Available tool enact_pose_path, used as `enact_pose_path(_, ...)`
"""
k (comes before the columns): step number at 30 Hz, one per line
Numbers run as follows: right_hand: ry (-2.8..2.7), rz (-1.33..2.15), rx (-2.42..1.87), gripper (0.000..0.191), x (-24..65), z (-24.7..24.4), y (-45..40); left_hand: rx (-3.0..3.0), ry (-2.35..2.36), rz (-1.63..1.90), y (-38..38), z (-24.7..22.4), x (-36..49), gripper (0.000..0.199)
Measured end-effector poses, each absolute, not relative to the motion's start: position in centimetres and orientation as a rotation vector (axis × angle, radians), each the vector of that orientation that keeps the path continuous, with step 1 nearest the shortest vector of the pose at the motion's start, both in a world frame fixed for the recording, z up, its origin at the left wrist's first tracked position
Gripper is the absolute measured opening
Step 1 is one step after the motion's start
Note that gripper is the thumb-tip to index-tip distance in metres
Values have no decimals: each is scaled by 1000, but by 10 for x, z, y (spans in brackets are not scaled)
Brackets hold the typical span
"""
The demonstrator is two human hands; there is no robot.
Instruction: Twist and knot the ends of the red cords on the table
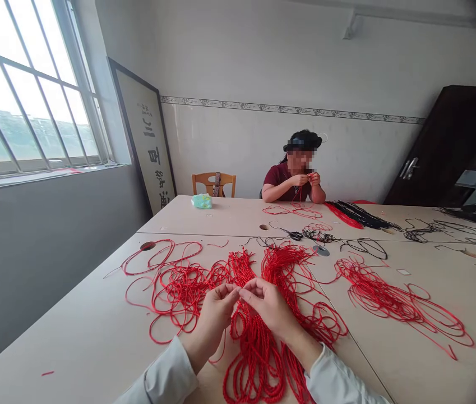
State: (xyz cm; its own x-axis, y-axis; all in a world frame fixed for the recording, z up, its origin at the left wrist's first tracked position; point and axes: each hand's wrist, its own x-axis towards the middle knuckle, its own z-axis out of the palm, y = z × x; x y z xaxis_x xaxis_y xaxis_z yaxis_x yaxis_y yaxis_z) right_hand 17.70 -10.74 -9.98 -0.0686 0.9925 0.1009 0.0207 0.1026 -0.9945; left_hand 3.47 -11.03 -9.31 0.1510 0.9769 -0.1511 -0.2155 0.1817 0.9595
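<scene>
We see braided red cords (258, 350) in long bundles at the frame's lower centre, their near ends looped, with loose red strands (183, 286) tangled left of them on the desk (90, 331).

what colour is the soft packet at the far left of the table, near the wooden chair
Pale mint green packet, best seen in the head view.

Anything pinched between fingertips of left hand (216, 314) and right hand (269, 308): too small to tell. Part of red cord pile (258, 353) hidden under both hands; near end cut off by bottom edge, as are pale sleeves (168, 373). Seated person (294, 179): face blurred out, lower body behind table (90, 314). Chair (213, 180) legs and sign (147, 134) bottom also hidden. Window (23, 84) cut off at left, dark door (443, 134) at right.
</scene>
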Motion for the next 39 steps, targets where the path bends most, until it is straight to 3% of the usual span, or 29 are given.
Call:
enact_pose_path(13, -1176, 1386, -1061, 42, 174, -103, -104, 809, 893, 1195, -100, -101, 39, 44)
enact_pose_path(30, -1081, 1134, -1034, 33, 168, -104, -94, 810, 881, 1175, -99, -99, 50, 38)
enact_pose_path(39, -1009, 1196, -1048, 32, 173, -100, -99, 746, 699, 1021, -100, -100, 43, 26)
